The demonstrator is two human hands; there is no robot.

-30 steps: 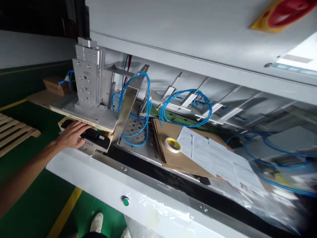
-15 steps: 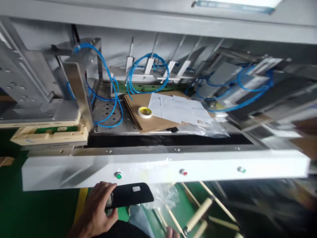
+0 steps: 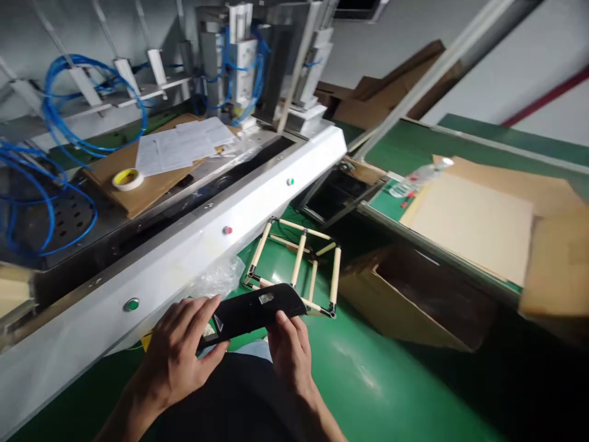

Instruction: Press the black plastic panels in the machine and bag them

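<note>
Black part (image 3: pixel 255 310) held between both hands: left hand (image 3: pixel 177 356) fingers wrapped on near-left end, right hand (image 3: pixel 288 350) pinching right end; long axis left-right.

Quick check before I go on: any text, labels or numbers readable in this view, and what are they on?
None can be read.
Small white label on the black part, held by left hand and right hand: too small.
Printed sheets on the cardboard: print blurred.
Green-and-red label on the conveyor edge: blurred.
</note>
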